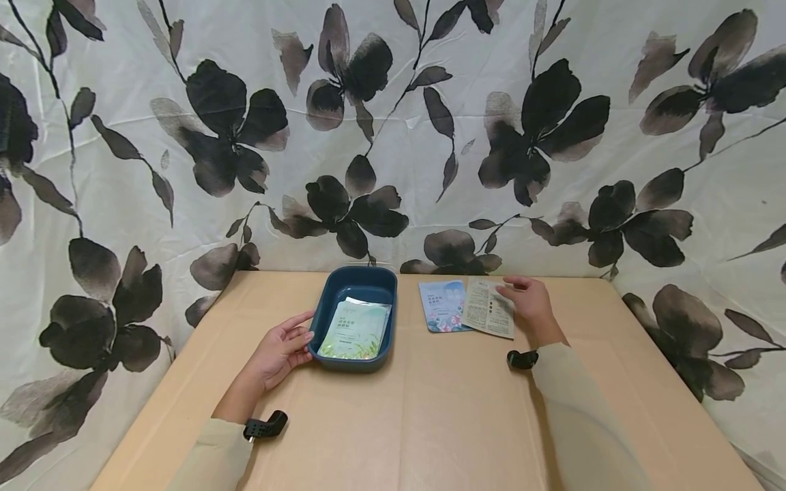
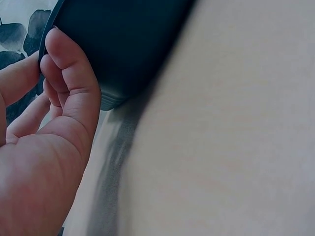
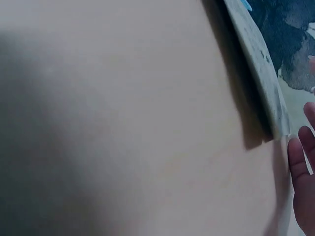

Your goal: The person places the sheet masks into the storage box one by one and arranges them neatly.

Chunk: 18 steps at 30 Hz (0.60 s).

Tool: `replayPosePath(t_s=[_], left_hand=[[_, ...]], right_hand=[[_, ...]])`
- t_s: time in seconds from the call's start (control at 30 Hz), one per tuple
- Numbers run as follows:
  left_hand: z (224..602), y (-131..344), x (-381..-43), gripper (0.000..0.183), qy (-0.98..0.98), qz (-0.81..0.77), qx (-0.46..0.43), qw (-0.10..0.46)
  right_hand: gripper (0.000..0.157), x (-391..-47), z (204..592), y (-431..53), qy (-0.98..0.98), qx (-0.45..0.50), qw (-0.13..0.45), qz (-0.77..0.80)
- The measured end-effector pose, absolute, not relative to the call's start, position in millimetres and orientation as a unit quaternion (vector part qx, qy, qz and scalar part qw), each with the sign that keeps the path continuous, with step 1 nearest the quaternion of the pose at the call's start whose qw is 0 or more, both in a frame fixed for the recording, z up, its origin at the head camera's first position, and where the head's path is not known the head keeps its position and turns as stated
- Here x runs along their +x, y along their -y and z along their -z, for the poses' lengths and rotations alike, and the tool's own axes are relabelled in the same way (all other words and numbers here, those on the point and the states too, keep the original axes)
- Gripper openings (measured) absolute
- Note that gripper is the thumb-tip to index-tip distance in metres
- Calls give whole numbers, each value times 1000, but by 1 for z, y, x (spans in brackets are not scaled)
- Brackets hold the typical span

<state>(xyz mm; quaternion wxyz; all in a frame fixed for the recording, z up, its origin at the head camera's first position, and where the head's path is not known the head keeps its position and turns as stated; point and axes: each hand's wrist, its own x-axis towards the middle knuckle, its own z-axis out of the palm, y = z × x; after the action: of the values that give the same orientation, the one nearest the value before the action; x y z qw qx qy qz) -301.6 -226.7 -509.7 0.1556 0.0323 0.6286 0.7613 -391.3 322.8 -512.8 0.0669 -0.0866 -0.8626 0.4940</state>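
Observation:
On the left in the head view, my left hand (image 1: 282, 351) holds the rim of a dark blue plastic bin (image 1: 356, 366). Up close in the left wrist view, curled fingers (image 2: 74, 73) press against the bin's outer wall just under the lip. Inside the bin lie flat pale-green sachets (image 1: 355, 331), overlapping. My right hand (image 1: 529, 303) pinches the upper right edge of a beige printed packet (image 1: 488, 307), with fingertips over its face. That packet is tilted and overlaps a blue-and-pink sachet (image 1: 443, 307). A shadow shows under it in the right wrist view.
Both sets of things are near the back edge of a light tan table (image 1: 402, 423). Behind it hangs a white curtain (image 1: 442, 41) with dark flower prints. Black bands (image 1: 265, 426) circle both wrists over pale sleeves.

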Motion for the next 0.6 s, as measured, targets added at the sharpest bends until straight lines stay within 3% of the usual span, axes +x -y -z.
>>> replayPosePath(t_s=[0.6], left_hand=[[508,226,-301,70,-633,-758,28,155]], right_hand=[[55,-408,520,-328,907,-69,47,-413]])
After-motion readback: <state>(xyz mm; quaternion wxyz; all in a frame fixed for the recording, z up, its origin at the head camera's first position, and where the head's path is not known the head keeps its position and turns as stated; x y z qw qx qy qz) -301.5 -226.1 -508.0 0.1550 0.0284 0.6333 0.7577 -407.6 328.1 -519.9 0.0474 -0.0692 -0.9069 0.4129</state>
